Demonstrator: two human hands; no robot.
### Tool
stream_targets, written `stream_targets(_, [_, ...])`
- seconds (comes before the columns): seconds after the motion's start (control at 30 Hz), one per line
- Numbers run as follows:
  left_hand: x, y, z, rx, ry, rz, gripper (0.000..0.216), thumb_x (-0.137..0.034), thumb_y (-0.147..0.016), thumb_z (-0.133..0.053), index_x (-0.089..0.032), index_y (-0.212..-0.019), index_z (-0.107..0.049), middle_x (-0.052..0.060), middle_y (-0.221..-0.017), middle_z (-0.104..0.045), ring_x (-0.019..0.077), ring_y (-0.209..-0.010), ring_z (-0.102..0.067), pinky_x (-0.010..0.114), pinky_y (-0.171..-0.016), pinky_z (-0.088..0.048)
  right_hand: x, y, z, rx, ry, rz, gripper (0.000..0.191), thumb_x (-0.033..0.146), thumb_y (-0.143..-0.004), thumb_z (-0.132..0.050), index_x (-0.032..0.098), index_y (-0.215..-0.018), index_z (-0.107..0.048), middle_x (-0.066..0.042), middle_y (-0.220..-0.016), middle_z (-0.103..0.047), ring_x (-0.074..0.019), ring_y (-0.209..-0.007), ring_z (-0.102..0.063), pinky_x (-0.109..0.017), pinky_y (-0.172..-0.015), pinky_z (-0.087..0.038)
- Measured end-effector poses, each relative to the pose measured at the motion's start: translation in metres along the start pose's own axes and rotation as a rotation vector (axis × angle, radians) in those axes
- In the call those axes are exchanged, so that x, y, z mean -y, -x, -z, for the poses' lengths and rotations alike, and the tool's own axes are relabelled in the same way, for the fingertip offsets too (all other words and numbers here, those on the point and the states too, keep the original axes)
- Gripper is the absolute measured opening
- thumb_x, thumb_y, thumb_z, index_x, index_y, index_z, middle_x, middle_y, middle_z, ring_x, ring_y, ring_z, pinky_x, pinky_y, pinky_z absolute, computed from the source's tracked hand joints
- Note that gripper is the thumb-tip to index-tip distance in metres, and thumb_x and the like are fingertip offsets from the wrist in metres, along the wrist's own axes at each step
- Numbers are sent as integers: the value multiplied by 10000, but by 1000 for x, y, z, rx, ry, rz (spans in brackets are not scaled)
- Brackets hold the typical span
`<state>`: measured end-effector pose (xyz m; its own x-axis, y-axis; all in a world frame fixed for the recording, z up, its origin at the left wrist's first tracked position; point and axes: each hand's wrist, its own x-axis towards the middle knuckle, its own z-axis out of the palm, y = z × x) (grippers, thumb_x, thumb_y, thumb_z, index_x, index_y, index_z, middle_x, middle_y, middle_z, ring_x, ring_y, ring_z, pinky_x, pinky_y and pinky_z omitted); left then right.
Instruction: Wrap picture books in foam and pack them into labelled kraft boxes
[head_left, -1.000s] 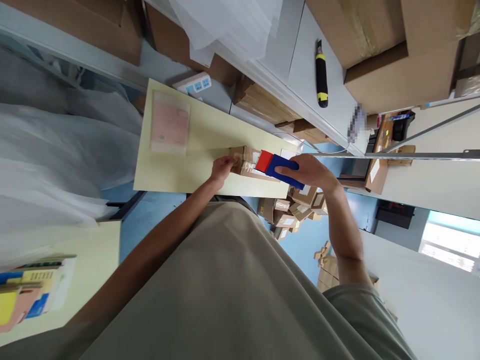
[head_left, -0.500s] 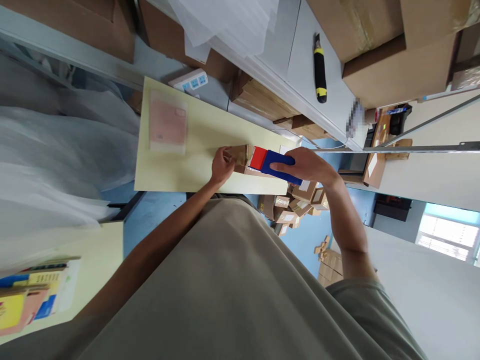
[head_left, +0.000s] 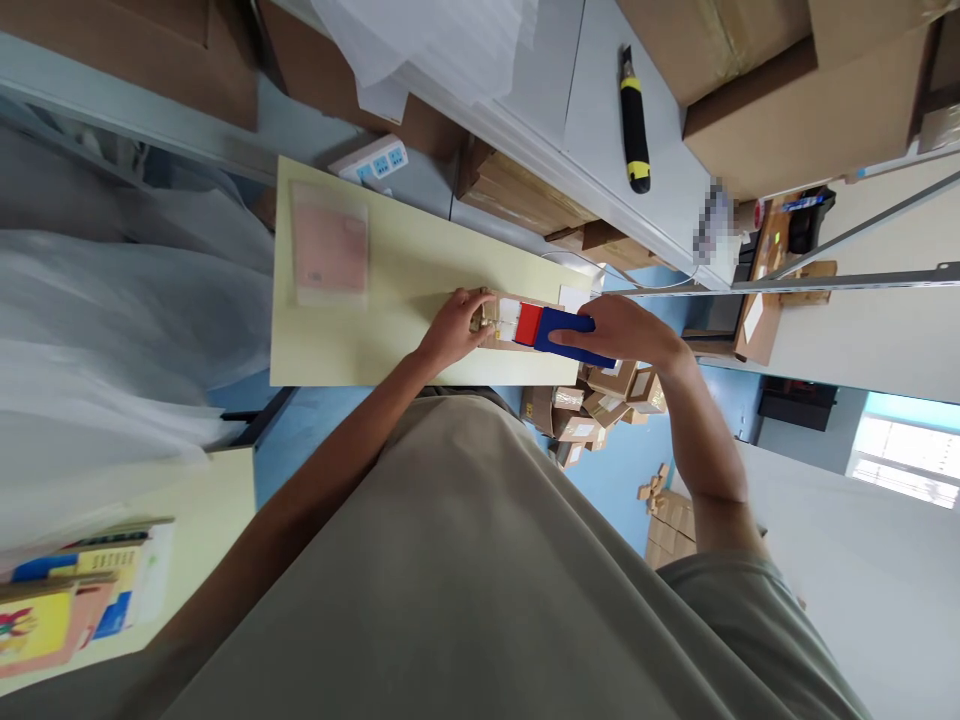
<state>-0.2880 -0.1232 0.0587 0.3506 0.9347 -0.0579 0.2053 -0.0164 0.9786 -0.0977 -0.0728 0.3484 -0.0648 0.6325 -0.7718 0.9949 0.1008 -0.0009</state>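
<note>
A narrow cardboard box (head_left: 491,337) lies on the pale yellow board in front of me. On top of it is a flat blue, red and white item (head_left: 529,325); its exact kind is unclear. My right hand (head_left: 622,328) grips the blue end, thumb across the upper face. At the other end, my left hand (head_left: 455,330) curls its thumb and fingers around the box's end beside the white part. Something small and brownish shows between the left fingers, too small to name. A pink booklet (head_left: 330,245) in a clear sleeve lies on the board's left part.
The yellow board (head_left: 420,250) runs under both hands. A black and yellow utility knife (head_left: 634,125) rests on the grey shelf, above a white power strip (head_left: 375,160). Cardboard boxes (head_left: 581,410) lie on the floor at right. Books (head_left: 82,590) sit at lower left.
The white part of the item now shows beside the red band, where brown cardboard was before. My left hand has shifted slightly right; my right hand has moved slightly right with the blue end.
</note>
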Motion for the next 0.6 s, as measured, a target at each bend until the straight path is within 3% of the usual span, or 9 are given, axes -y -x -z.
stream_targets(0.3, [5,10,7,148,-184,-8,702,-346,-924,-874,-211,-1570,-637,130,-1300,-646,317,-1198,-679,455,-1143,-571,-49,-29,-30,190,-62,-117,663,821,-928,-757,185,-741,-750,-90,-640,-745,-204,-605,-705,-312,-629,-482])
stream_targets(0.43, [1,18,2,89,-289,-9,689,-318,-975,-843,-225,-1616,-607,127,-1324,-643,292,-1204,-700,449,-1149,-584,-63,-46,-46,270,-102,-99,678,818,-955,-718,164,-785,-779,-131,-732,-805,-228,-661,-759,-307,-655,-552])
stream_targets(0.6, [-3,34,-12,-25,-307,32,531,-279,-979,-820,-261,-1498,-712,85,-1303,-639,230,-1105,-730,414,-1110,-636,-85,-66,-71,281,-165,-18,649,782,-969,-730,142,-888,-806,-139,-755,-807,-240,-689,-769,-324,-681,-580])
